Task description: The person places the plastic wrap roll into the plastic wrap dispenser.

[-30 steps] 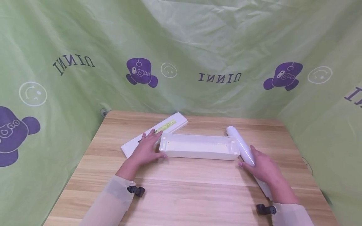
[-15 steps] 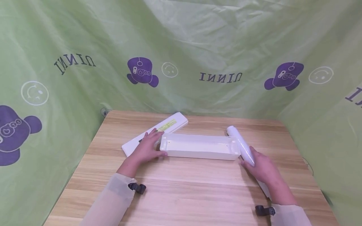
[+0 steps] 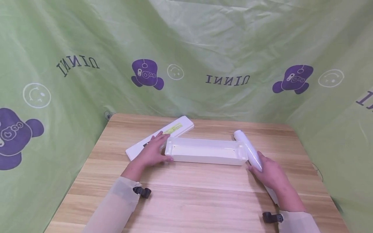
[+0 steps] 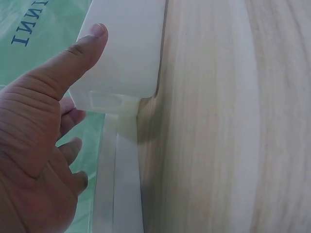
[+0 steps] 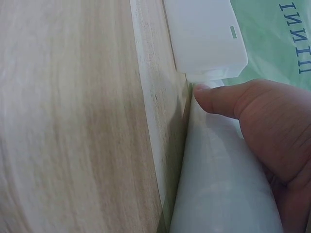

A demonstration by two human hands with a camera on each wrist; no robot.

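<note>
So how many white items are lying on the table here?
3: the labelled lid at back left, the open box in the middle, and the film roll at right, partly covered by the right hand. More could be hidden.

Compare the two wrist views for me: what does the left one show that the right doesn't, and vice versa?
Only left wrist: the left hand at one end of the white tray, with the long white flat piece just past that end.
Only right wrist: the right hand holding the white roll, and a small slot-shaped mark on the tray.
Both: the tray, the wooden table and the lettered green curtain.
</note>
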